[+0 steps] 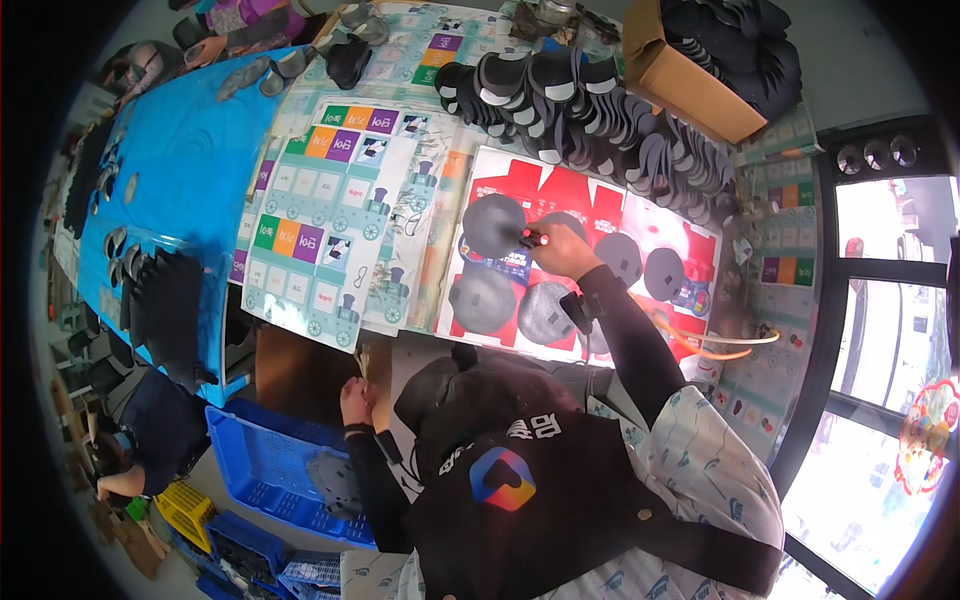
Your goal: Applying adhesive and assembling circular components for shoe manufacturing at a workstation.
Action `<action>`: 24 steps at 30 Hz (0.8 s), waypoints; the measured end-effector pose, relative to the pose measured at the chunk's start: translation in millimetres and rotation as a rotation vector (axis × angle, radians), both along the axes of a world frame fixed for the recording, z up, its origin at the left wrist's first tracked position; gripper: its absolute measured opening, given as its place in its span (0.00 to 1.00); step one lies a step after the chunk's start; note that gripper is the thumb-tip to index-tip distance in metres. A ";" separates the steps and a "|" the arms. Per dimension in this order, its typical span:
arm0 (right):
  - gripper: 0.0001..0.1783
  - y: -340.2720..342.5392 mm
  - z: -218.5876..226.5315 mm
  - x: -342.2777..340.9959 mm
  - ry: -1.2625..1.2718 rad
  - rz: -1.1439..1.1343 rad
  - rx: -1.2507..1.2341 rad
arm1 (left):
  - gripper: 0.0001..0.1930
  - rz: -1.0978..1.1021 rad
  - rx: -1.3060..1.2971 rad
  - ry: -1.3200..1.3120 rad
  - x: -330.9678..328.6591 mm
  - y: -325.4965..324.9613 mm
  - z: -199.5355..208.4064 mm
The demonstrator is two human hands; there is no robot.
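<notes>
Over a red printed sheet [505, 334] on the worktable, my right hand [563, 252] is closed around a small black tool with a red end [533, 238], its kind unclear. The tool is over the edge of a round dark grey pad [492, 222]. More such pads lie flat on the sheet, among them a lower-left pad [481, 300], a speckled pad [545, 313] and two to the right, a pad [617, 259] and another pad [663, 273]. My left hand [357, 401] is low beside the table edge, fingers curled near a thin tan bundle [365, 362]; its grip is partly hidden.
Curved dark pieces [560, 100] stand in rows behind the sheet. A cardboard box [680, 75] full of dark pieces sits far right. Orange tubing [705, 353] loops at right. A blue crate [262, 468] is lower left, near another person [165, 430]. A blue-covered table [190, 150] stands left.
</notes>
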State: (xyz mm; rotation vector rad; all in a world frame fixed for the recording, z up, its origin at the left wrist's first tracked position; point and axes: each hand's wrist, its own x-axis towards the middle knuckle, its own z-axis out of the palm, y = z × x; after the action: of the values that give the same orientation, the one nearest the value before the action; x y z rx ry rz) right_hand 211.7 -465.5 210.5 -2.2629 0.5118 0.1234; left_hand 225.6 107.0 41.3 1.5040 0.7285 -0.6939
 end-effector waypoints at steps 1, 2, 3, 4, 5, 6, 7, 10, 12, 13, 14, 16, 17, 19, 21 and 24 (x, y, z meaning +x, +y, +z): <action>0.18 -1.8 1.3 0.5 0.011 0.105 -0.008 | 0.10 0.094 -0.079 -0.010 13.9 -6.0 -4.0; 0.18 -2.7 1.5 -2.6 0.014 0.098 -0.014 | 0.10 0.187 -0.158 -0.019 28.4 -12.8 -8.2; 0.17 -2.1 1.3 -4.3 -0.002 0.074 -0.060 | 0.10 0.189 -0.162 -0.019 43.0 -18.2 -13.8; 0.16 -0.9 3.2 -3.4 -0.020 0.053 -0.103 | 0.10 0.267 -0.067 -0.038 56.4 -21.6 -21.0; 0.14 -1.9 5.2 -0.5 -0.040 0.031 -0.112 | 0.10 0.345 0.029 -0.057 67.8 -22.8 -26.3; 0.14 -0.2 8.7 2.5 -0.038 0.035 -0.110 | 0.10 0.349 0.031 -0.055 75.6 -17.2 -32.9; 0.14 2.0 13.9 6.2 -0.051 0.056 -0.074 | 0.10 0.272 -0.071 -0.052 84.8 -11.8 -35.5; 0.14 2.4 6.8 5.2 -0.063 0.142 -0.048 | 0.12 0.233 -0.127 -0.044 97.0 -33.6 -37.8; 0.14 2.6 4.9 6.1 -0.066 0.216 -0.055 | 0.12 0.187 -0.108 -0.072 98.2 -51.0 -34.4; 0.14 5.2 7.2 8.4 -0.048 0.160 -0.071 | 0.12 0.133 -0.178 -0.071 95.8 -58.2 -32.1; 0.13 6.3 9.6 9.9 -0.030 0.105 -0.086 | 0.12 0.128 -0.182 -0.069 93.1 -68.0 -31.3; 0.12 -0.3 1.1 7.0 -0.017 0.055 -0.127 | 0.10 0.174 -0.171 -0.065 88.4 -85.2 -28.8; 0.14 -5.9 -1.6 2.4 -0.030 -0.016 -0.151 | 0.11 0.147 -0.159 -0.064 87.2 -93.8 -27.5; 0.17 -10.7 5.1 -1.1 0.019 -0.071 -0.187 | 0.11 0.098 -0.127 -0.071 86.3 -98.8 -28.5; 0.17 -5.5 16.3 -12.2 0.042 -0.081 -0.170 | 0.10 0.039 -0.061 -0.086 85.2 -101.5 -32.9; 0.17 -1.4 6.7 -17.1 0.032 -0.048 -0.099 | 0.10 0.068 -0.060 -0.110 86.4 -103.8 -44.0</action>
State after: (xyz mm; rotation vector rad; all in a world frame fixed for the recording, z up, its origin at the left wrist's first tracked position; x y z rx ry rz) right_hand 194.6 -466.9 217.2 -2.3463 0.6011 0.1128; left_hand 312.0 3.2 -2.7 1.4446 0.6666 -0.5718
